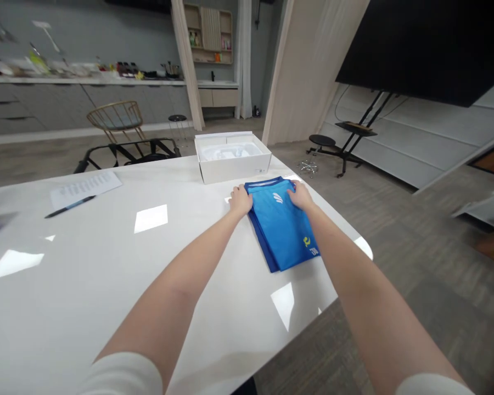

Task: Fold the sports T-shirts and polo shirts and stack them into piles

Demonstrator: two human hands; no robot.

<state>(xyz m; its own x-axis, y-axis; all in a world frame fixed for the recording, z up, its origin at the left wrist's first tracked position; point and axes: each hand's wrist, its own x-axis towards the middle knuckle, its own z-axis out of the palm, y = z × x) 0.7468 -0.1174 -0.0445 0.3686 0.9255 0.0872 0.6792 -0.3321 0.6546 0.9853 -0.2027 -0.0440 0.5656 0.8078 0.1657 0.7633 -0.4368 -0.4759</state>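
Note:
A folded blue shirt (282,227) with a white logo and yellow print lies near the right edge of the white table (148,274). My left hand (241,200) grips its far left corner, fingers curled over the edge. My right hand (300,196) grips the far right corner the same way. Just beyond the shirt stands an open white box (233,163) with white wrapping inside.
A sheet of paper (85,188) and a pen (69,206) lie at the table's far left. A dark chair (127,151) and a gold wire chair (117,118) stand behind the table. Stools, a TV stand (354,134) and a kitchen counter fill the room beyond.

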